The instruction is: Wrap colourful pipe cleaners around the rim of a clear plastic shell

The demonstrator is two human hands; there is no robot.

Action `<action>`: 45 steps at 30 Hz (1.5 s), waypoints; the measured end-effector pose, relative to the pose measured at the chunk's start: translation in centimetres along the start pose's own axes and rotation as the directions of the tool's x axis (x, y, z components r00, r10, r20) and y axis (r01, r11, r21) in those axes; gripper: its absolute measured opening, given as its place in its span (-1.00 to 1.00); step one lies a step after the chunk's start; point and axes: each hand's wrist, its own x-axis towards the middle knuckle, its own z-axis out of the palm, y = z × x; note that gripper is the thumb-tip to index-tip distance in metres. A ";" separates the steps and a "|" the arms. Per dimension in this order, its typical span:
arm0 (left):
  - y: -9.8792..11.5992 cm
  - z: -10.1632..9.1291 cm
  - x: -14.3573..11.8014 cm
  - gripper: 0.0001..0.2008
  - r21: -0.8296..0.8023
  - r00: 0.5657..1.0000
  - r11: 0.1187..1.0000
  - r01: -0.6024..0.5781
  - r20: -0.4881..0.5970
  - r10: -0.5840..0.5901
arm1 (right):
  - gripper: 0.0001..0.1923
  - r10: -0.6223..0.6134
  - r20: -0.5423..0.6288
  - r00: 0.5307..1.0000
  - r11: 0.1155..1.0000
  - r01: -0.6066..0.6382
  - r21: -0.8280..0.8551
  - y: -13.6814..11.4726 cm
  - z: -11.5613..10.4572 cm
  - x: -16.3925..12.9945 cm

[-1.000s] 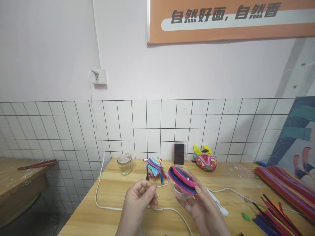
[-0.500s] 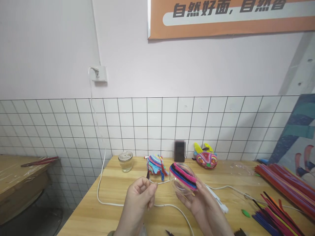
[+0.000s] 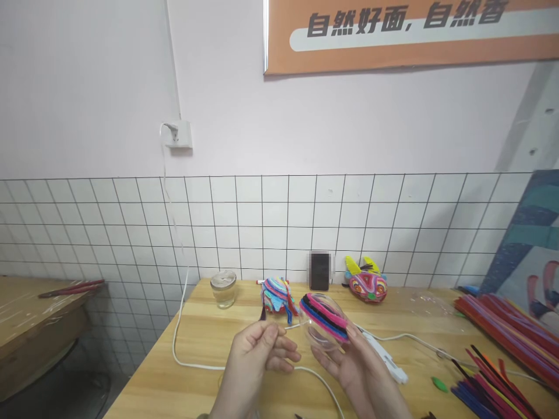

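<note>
From my head camera, my right hand [image 3: 360, 372] cups a clear plastic half-sphere [image 3: 324, 329] from below, fingers curled up around its smooth, glassy wall. Fuzzy pipe cleaners [image 3: 324, 315] in pink, black, blue and red are wrapped in bands across its rim, soft against the hard shell. It hangs above the middle of the wooden table [image 3: 209, 349], just in front of me.

My left hand [image 3: 259, 361] is just left of it, thumb and forefinger pinched shut on a thin white strand [image 3: 292, 327] that runs right toward the shell; I cannot tell what the strand is made of.

Farther back, a small glass jar [image 3: 223, 288] stands with a lid on; whether anything is in it I cannot tell. Right of it lies a striped ball of pipe cleaners [image 3: 276, 294], then a dark phone [image 3: 319, 271] leaning on the tiled wall, then a colourful horned mask [image 3: 367, 284].

A white cable [image 3: 183, 349] loops down from the wall socket [image 3: 177, 134] and across the pale grainy wood under my hands. Loose pipe cleaner sticks [image 3: 493, 384] crowd the right edge. The near left of the tabletop is bare up to its edge.
</note>
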 end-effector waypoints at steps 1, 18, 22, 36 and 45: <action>-0.1 0.0 0.0 -0.61 -0.006 1.000 1.000 0.008 -0.006 -0.008 | -0.65 -0.001 -0.007 1.000 1.000 0.001 0.004 -0.1 0.1 0.0; -0.3 -0.3 0.3 -0.55 0.169 0.994 0.983 -0.068 -0.070 0.081 | -0.71 -0.032 0.009 0.999 0.999 0.032 0.014 0.4 -0.4 0.2; -0.6 -0.4 0.3 -0.52 0.132 0.995 0.988 -0.078 -0.059 0.086 | -0.58 -0.031 -0.004 1.000 0.999 0.031 0.007 0.2 -0.4 0.2; -0.3 -0.3 0.0 -0.62 0.142 0.990 0.982 -0.123 -0.054 0.132 | -0.36 -0.213 -0.178 0.961 0.965 0.178 -0.193 1.2 -0.4 0.4; 0.3 0.1 0.1 -0.69 0.210 0.972 0.963 -0.169 -0.126 0.198 | -0.24 -0.431 -0.116 0.895 0.825 0.339 -0.452 1.6 1.3 -0.9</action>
